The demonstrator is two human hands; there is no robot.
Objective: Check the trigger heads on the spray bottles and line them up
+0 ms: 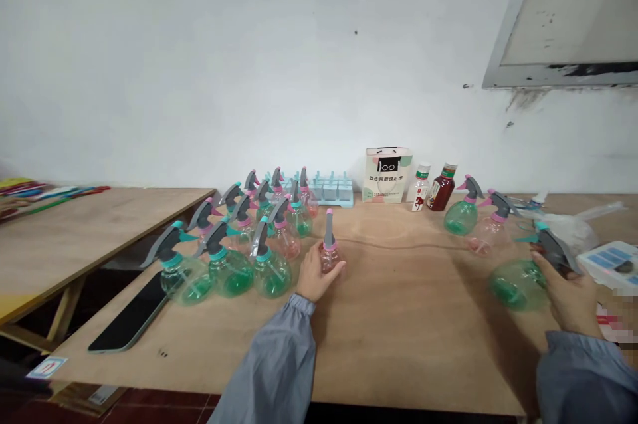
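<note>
My left hand (315, 272) is wrapped round a small pink spray bottle (329, 246) with a grey trigger head, which stands upright on the plywood table (399, 318). Just left of it is a cluster of several green and pink spray bottles (249, 238) in rows. My right hand (568, 294) grips the grey-and-teal trigger head of a green spray bottle (518, 281) that lies tilted, its round body pointing left. Both arms are in grey sleeves.
A black phone (132, 314) lies near the table's left edge. At the back stand a light-blue tray (331, 190), a paper bag (387, 175), two small bottles (431, 188), and a green (462, 211) and a pink spray bottle (491, 224). A lower table (74, 231) is left.
</note>
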